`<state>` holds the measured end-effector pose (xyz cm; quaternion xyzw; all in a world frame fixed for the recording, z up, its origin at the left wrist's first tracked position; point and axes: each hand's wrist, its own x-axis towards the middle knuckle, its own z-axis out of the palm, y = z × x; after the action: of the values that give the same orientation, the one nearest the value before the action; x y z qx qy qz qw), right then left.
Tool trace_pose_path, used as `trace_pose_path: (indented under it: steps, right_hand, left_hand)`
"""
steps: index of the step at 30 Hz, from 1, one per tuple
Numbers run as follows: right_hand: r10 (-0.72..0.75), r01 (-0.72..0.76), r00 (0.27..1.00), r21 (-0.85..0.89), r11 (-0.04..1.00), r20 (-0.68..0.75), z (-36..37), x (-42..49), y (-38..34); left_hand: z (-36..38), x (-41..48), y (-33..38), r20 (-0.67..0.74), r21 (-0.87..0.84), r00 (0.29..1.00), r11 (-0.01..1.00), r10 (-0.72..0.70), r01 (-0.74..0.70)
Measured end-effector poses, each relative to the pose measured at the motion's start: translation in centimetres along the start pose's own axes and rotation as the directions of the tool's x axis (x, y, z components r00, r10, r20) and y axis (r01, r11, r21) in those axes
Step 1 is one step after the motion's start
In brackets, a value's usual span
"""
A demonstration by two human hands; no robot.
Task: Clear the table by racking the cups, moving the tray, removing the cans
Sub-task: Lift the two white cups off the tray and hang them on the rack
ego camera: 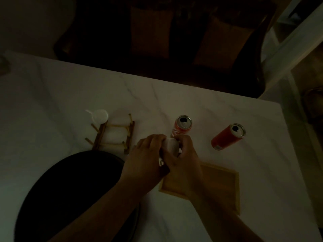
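your left hand [148, 154] and right hand [183, 154] both grasp the white cup [171, 144]; a red can [181, 125] stands just beyond your fingers.

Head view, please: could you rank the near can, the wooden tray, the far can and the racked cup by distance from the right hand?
From the right hand, which helps hold a white cup:
1. Near can and wooden tray: both adjoin it, too close to call.
2. Far can, to its right.
3. Racked cup, far left.
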<state>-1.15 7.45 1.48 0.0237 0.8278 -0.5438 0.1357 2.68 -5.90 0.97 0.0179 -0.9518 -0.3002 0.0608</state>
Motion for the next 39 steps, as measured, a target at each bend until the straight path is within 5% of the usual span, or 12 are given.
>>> trace_pose_path:
  steps: [6,11,21,39]
  right_hand:
    - [-0.064,0.063,0.997,0.028,0.998,0.039,3.5,0.7,-3.2]
    - [-0.128,0.124,0.988,0.056,0.991,0.083,5.4,2.4,-5.9]
    - [-0.219,0.217,0.973,0.031,0.976,0.073,9.3,7.7,-8.0]
    - [-0.140,0.148,0.979,-0.043,0.988,0.152,12.1,12.6,-4.6]
  left_hand:
    - [-2.4,1.4,-2.9,-0.083,-0.046,0.988,0.991,-0.128,0.124]
    - [-5.2,3.6,-5.5,-0.186,0.046,0.981,0.997,-0.057,0.066]
    - [-6.9,8.1,-9.9,-0.238,-0.121,0.964,0.988,-0.121,0.094]
    - [-3.1,10.1,-13.8,-0.145,-0.115,0.973,0.980,-0.179,0.163]
